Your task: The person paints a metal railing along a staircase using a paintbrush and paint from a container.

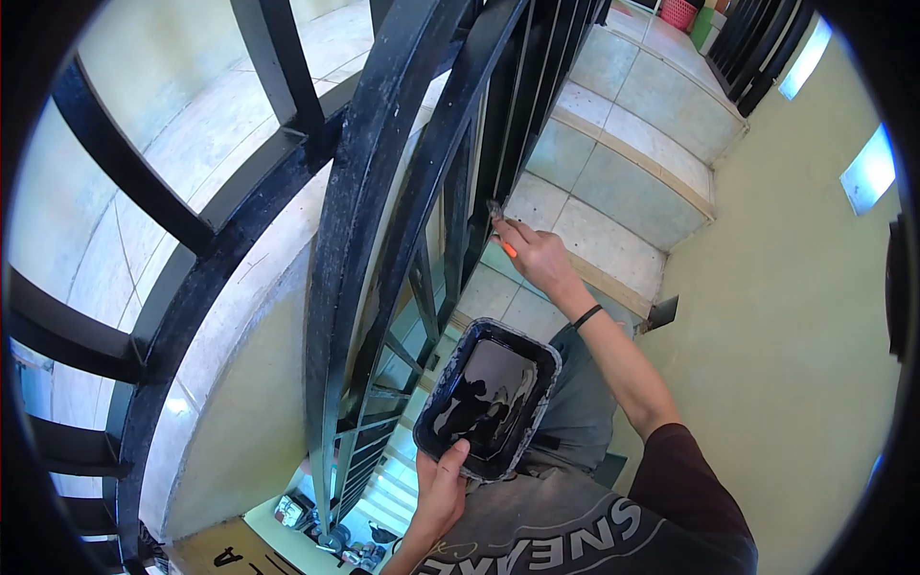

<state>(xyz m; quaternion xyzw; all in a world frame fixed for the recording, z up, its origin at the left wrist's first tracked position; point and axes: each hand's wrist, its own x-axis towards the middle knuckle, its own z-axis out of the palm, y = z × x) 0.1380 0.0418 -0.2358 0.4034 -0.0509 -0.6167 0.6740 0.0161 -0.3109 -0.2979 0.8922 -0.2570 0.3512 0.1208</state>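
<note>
My right hand (539,257) is closed round the orange handle (509,249) of a brush. The brush's dark tip (494,208) is at the black metal railing (487,172), beside the stair treads. Below and to the left, my left hand (444,487) grips the near end of a black rectangular tray (544,402), thumb over the rim. Glossy black paint (470,407) lies in the tray, which is in front of my body.
Tiled stairs (623,192) rise beyond my right hand, with a pale wall (786,316) to the right. Curved black rails (206,235) stand at the left. Far below the railing are several objects (335,539). A red basket (678,12) is at the top.
</note>
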